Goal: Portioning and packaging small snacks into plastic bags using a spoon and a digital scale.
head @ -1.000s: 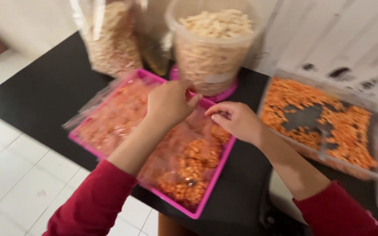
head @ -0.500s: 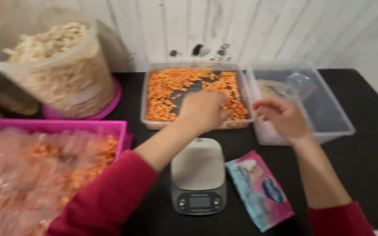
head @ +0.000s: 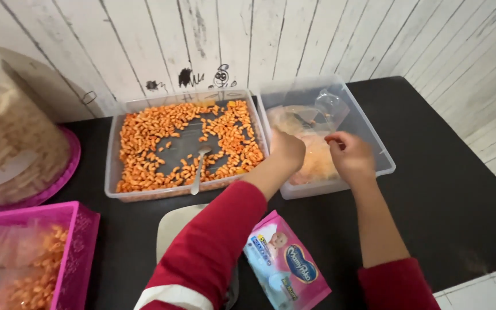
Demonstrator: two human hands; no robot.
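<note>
Clear plastic bags (head: pixel 311 143) lie in the clear tub (head: pixel 383 166) near the desk's back edge; your left hand (head: pixel 287 150) and right hand (head: pixel 348 156) pinch them. Peel off one bag only, keeping clear of the snack tray (head: pixel 113 172).

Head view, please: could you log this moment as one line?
left hand: in clear bin | right hand: in clear bin, pinching | spoon: in snack tray

Clear glossy plastic tub (head: pixel 386 163), matt black table (head: pixel 454 189)
</note>
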